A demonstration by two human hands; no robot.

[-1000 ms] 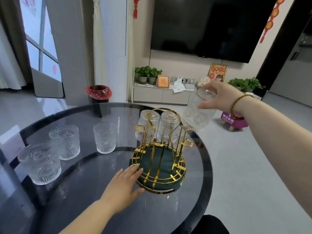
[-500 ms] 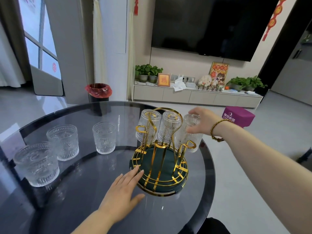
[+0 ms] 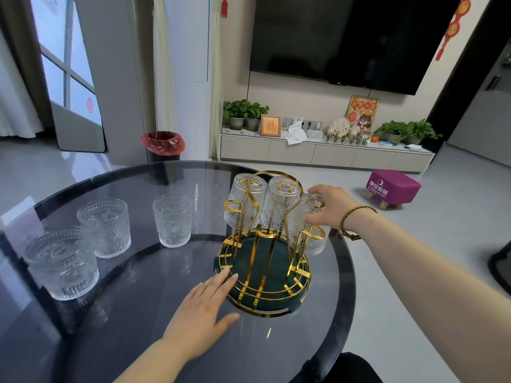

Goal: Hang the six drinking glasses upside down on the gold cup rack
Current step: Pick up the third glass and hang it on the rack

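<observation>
The gold cup rack (image 3: 264,283) with a dark green base stands on the right part of the round glass table (image 3: 138,313). Two ribbed glasses hang upside down on its far pegs, one on the left (image 3: 243,203) and one in the middle (image 3: 280,203). A third inverted glass (image 3: 311,230) sits on the right peg, with my right hand (image 3: 329,207) still curled around its upturned bottom. My left hand (image 3: 201,308) lies flat on the table, fingertips touching the rack's front rim. Three upright glasses wait at the left: near (image 3: 62,262), middle (image 3: 105,228), and closest to the rack (image 3: 172,219).
The table's dark rim curves close to the rack on the right. Beyond it are grey floor, a purple stool (image 3: 394,186), a bin with a red liner (image 3: 163,146), and a low TV cabinet (image 3: 323,154) under a wall screen.
My right hand brought the third glass down from the air onto the right peg and lowered it further. The left hand stayed at the rack's base.
</observation>
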